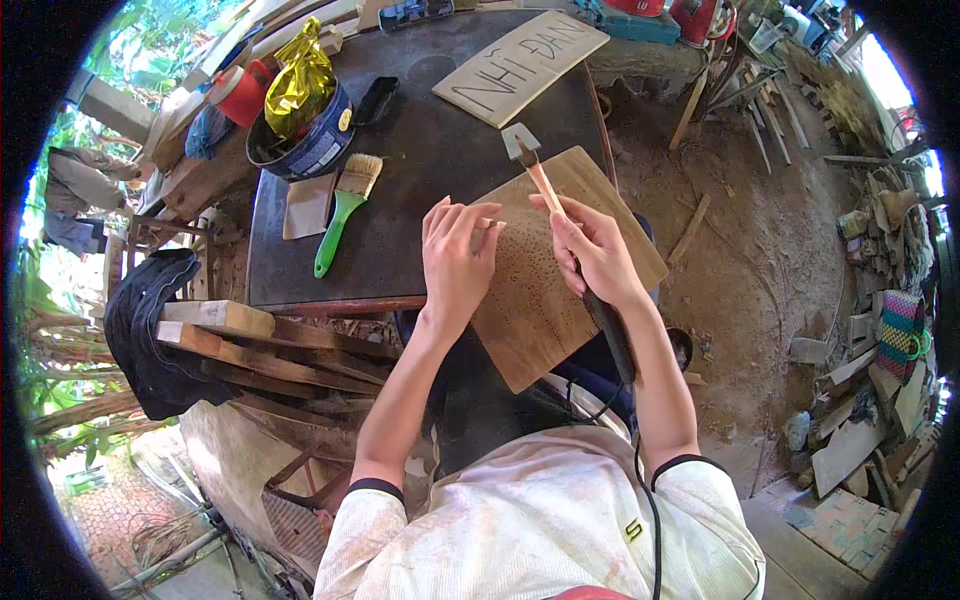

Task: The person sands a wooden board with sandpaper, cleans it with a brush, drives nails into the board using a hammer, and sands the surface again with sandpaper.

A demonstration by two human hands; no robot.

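My right hand [597, 250] is closed round a corded soldering iron [541, 180]. It has a black handle, a copper-coloured shaft and a broad, flat metal piece at its far end, pointing away to the upper left. A brown wooden board [540, 310] rests tilted across my lap and the table's near edge, its face marked with many small dark dots. Over the board's left side hovers my left hand [460, 255], fingers loosely bent and apart, with nothing visible in them.
On the dark table [400, 250] lie a green-handled paintbrush [348, 210], sandpaper [308, 207] and a lettered board [522, 65]. A blue tub [305, 150] holds a gold foil bag [300, 85]. Timber beams [225, 318] jut out at left. The iron's black cord [650, 510] runs down my right side.
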